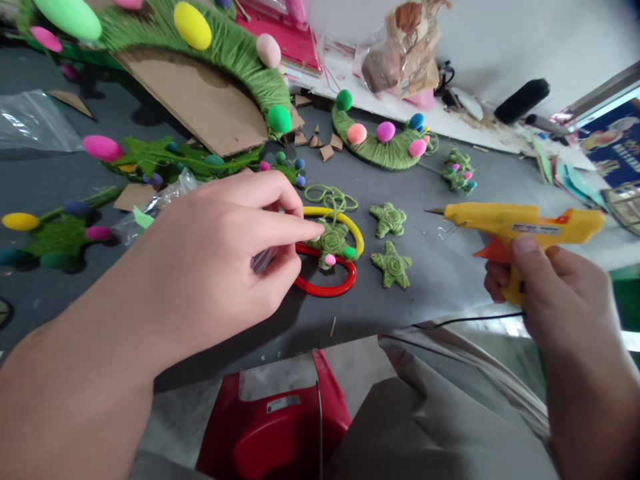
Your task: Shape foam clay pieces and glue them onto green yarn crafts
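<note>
In my right hand (560, 287) is a yellow hot glue gun (505, 223), its nozzle pointing left and a thin wisp hanging below it. My left hand (225, 247) reaches over the table, index finger stretched out to a green yarn star (333, 241) with small pompoms. The other fingers bend under, partly hidden, and I see no held thing in them. This star lies over the red and yellow handles of scissors (327, 291); their blades are hidden by the hand. Two plain yarn stars (391, 265) lie to the right, between the hands.
A yarn-wrapped crescent (383, 150) with pompoms lies behind the stars. At the back left are a larger green wreath (225, 63) and cardboard (195, 100). The gun's black cord (465, 321) crosses the table's front edge. Below stands a red stool (280, 433).
</note>
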`<control>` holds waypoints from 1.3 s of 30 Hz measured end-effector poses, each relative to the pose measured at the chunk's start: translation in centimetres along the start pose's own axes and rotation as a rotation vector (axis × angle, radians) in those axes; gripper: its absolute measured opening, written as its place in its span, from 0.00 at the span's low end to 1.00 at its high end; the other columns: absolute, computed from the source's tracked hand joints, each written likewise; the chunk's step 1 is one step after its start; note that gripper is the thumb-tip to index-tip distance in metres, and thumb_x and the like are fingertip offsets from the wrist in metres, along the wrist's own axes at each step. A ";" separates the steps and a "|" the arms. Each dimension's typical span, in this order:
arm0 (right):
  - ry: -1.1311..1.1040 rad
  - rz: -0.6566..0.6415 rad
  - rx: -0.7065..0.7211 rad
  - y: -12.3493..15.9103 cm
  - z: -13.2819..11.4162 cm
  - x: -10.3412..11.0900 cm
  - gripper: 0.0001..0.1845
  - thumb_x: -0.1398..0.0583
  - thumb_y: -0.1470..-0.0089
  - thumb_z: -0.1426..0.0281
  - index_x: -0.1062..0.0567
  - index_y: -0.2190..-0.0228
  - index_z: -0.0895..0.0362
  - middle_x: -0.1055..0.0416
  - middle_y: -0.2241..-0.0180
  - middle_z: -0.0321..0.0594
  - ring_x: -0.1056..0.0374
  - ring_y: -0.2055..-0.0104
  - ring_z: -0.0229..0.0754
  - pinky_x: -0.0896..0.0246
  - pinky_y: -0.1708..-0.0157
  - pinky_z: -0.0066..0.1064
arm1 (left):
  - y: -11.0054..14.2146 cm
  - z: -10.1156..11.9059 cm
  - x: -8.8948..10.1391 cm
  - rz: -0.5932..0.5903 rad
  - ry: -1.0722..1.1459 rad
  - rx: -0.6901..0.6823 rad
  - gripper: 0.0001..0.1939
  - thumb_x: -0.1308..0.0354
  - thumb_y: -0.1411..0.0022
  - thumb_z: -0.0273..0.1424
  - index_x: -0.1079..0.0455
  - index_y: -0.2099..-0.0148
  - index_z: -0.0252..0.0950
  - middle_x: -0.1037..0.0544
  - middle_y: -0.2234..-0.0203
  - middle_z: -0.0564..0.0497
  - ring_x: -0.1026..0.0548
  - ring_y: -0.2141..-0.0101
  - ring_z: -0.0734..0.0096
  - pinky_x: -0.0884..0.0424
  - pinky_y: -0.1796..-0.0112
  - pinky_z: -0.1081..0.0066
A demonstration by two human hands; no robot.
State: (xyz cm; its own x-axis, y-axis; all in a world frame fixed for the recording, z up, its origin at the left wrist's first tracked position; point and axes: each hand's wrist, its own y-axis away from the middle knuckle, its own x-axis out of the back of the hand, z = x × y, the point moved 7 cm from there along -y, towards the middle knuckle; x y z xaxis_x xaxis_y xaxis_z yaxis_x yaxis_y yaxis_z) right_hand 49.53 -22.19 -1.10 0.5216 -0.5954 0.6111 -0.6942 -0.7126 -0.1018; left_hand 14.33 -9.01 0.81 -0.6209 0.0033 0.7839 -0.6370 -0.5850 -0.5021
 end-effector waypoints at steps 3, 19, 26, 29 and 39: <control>0.012 0.012 -0.012 0.0 0.0 0.0 0.34 0.30 0.52 0.38 0.23 0.74 0.58 0.29 0.79 0.36 0.33 0.81 0.36 0.39 0.82 0.30 | 0.1 -0.2 -0.3 0.001 -0.011 -0.002 0.16 0.45 0.36 0.27 0.15 0.59 0.42 0.18 0.60 0.52 0.23 0.71 0.69 0.34 0.74 0.66; 0.041 0.019 -0.027 0.0 -0.3 -0.2 0.36 0.31 0.58 0.33 0.22 0.76 0.55 0.30 0.80 0.40 0.34 0.82 0.40 0.43 0.79 0.39 | 0.2 -0.4 -0.8 -0.048 0.003 0.018 0.19 0.49 0.37 0.25 0.15 0.61 0.43 0.18 0.60 0.51 0.21 0.65 0.62 0.29 0.73 0.61; 0.175 0.044 -0.005 -0.3 0.7 0.7 0.36 0.33 0.56 0.32 0.22 0.78 0.53 0.26 0.77 0.44 0.31 0.75 0.43 0.37 0.72 0.42 | 0.3 -0.2 -0.4 -0.020 0.009 -0.004 0.18 0.49 0.38 0.24 0.17 0.64 0.42 0.17 0.60 0.53 0.22 0.68 0.66 0.31 0.73 0.64; 0.306 0.048 -0.004 -0.6 2.1 1.2 0.36 0.31 0.58 0.33 0.16 0.72 0.54 0.21 0.71 0.48 0.28 0.71 0.48 0.35 0.68 0.44 | 0.3 0.1 0.0 0.005 0.039 -0.023 0.17 0.49 0.37 0.23 0.18 0.64 0.42 0.18 0.59 0.53 0.23 0.70 0.70 0.34 0.75 0.67; 0.214 0.028 0.051 -3.0 3.3 -1.2 0.25 0.31 0.52 0.49 0.18 0.66 0.58 0.27 0.75 0.37 0.37 0.74 0.39 0.43 0.71 0.36 | 1.3 -0.2 2.8 0.201 -0.014 0.105 0.16 0.46 0.35 0.24 0.18 0.54 0.41 0.17 0.57 0.58 0.19 0.59 0.68 0.23 0.63 0.68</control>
State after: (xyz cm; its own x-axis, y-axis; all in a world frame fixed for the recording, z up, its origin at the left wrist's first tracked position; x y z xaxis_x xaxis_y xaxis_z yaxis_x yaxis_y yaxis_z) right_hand 52.63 -20.52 -4.12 0.3814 -0.5266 0.7598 -0.6782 -0.7179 -0.1571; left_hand 11.71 -9.61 2.29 -0.7238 -0.1327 0.6771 -0.4493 -0.6541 -0.6085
